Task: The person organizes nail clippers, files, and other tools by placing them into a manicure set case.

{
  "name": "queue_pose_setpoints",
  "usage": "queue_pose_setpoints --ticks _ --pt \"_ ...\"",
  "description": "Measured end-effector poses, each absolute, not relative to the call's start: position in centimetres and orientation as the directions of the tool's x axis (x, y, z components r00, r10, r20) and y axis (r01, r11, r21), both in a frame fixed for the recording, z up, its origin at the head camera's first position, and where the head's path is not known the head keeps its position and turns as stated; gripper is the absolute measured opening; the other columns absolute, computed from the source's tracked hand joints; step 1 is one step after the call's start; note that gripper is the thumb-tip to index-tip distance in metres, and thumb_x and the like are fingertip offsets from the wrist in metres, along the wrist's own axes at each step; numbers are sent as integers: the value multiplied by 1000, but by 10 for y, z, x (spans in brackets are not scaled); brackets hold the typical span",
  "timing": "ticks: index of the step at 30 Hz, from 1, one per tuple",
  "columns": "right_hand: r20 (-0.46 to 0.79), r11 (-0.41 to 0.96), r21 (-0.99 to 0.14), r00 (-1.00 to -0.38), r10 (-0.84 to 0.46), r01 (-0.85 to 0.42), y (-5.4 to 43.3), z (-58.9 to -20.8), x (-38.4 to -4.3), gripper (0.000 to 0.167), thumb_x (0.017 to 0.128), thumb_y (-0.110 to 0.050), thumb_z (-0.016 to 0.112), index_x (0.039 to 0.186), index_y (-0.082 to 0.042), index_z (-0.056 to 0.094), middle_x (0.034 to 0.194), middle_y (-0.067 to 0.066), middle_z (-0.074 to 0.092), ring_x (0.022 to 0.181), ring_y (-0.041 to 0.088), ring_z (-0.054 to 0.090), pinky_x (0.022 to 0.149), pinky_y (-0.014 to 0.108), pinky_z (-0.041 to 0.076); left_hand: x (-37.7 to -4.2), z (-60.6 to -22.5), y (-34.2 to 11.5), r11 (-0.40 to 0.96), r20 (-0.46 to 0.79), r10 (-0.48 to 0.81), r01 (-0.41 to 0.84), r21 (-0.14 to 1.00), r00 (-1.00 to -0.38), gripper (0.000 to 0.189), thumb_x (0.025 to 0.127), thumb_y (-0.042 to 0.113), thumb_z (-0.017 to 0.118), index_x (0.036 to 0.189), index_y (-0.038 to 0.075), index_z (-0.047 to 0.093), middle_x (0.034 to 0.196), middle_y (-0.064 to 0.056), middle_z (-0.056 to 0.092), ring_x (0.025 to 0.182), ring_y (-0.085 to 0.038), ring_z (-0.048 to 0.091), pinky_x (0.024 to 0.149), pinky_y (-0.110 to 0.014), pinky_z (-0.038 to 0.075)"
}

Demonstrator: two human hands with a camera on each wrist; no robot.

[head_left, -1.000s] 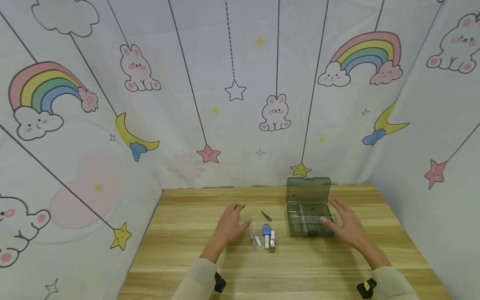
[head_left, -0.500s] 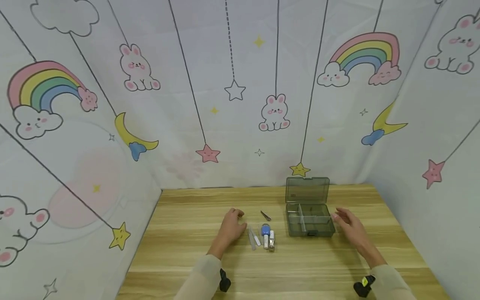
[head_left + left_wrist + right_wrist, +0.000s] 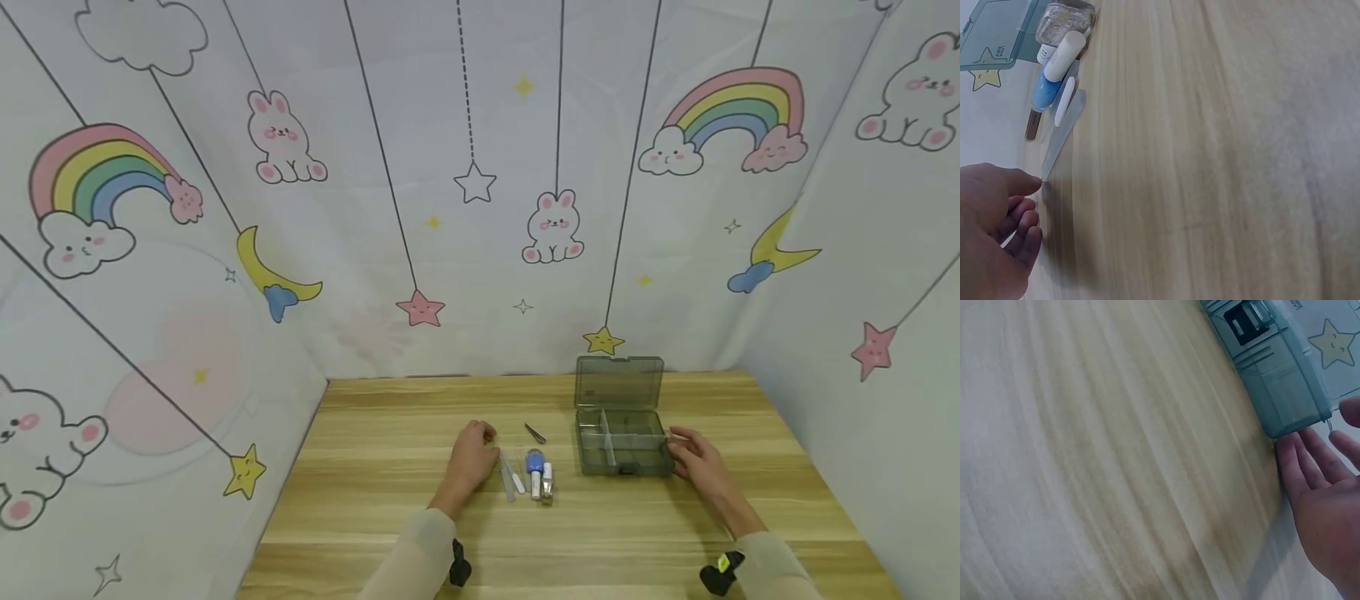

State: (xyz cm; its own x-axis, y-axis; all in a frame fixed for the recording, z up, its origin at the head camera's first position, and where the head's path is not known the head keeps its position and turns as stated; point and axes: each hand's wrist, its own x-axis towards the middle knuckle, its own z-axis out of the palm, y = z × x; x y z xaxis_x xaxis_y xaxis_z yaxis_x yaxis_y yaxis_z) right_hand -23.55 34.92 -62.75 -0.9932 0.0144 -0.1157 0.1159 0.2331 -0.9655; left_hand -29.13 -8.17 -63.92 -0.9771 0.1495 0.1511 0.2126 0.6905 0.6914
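Note:
My left hand point(image 3: 474, 457) is beside the upper end of a flat grey strip like a nail file point(image 3: 1063, 134), fingers loosely curled. In the left wrist view its thumb tip is at the strip's end; whether it touches is unclear. Beside the strip lie a slim white-handled tool point(image 3: 516, 482), a blue bottle with white cap point(image 3: 535, 462) and a clear glittery bottle with white cap point(image 3: 547, 483). My right hand point(image 3: 697, 460) rests its fingers against the right side of a green translucent compartment box point(image 3: 1288, 394); its thumb stands apart.
A slim dark brown metal tool point(image 3: 535, 432) lies behind the bottles. The box's lid point(image 3: 619, 382) stands up at the back, near the printed cloth wall point(image 3: 480, 267). Everything sits on a wood-grain table point(image 3: 585, 542).
My right hand has drawn back from over the box's divider to its outer right side. My left hand has come slightly back and right, closer to the grey strip. The objects lie as before.

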Motion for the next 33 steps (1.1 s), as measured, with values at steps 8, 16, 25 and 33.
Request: queue_pose_setpoints --ticks 8,16,25,33 --pt "-74 225 -971 -997 20 76 350 -639 -234 57 114 -16 52 162 5 29 154 39 41 110 -8 56 88 22 56 -292 -642 -79 667 129 86 153 729 -988 17 92 -4 74 108 0 70 102 -7 65 96 -24 64 87 -42 57" --pt "-63 245 -967 -997 37 70 350 -644 -233 56 114 -17 51 163 3 30 154 37 43 113 -5 56 89 24 56 -293 -647 -77 663 135 37 126 738 -990 14 91 -8 72 100 2 72 95 -6 68 89 -19 66 80 -36 59" --pt "-32 259 -965 -999 43 42 347 -640 -234 55 115 -19 49 162 3 32 154 37 43 108 -13 53 87 21 55 -297 -650 -81 656 174 40 157 738 -984 14 90 -8 74 100 2 73 93 -6 69 86 -19 67 80 -36 60" --pt "-40 248 -968 -999 36 48 347 -639 -230 55 115 -17 49 162 4 29 153 38 43 115 -4 55 89 23 55 -297 -648 -85 658 168 103 194 728 -980 20 88 -5 79 108 0 76 99 -8 63 89 -20 63 83 -37 57"
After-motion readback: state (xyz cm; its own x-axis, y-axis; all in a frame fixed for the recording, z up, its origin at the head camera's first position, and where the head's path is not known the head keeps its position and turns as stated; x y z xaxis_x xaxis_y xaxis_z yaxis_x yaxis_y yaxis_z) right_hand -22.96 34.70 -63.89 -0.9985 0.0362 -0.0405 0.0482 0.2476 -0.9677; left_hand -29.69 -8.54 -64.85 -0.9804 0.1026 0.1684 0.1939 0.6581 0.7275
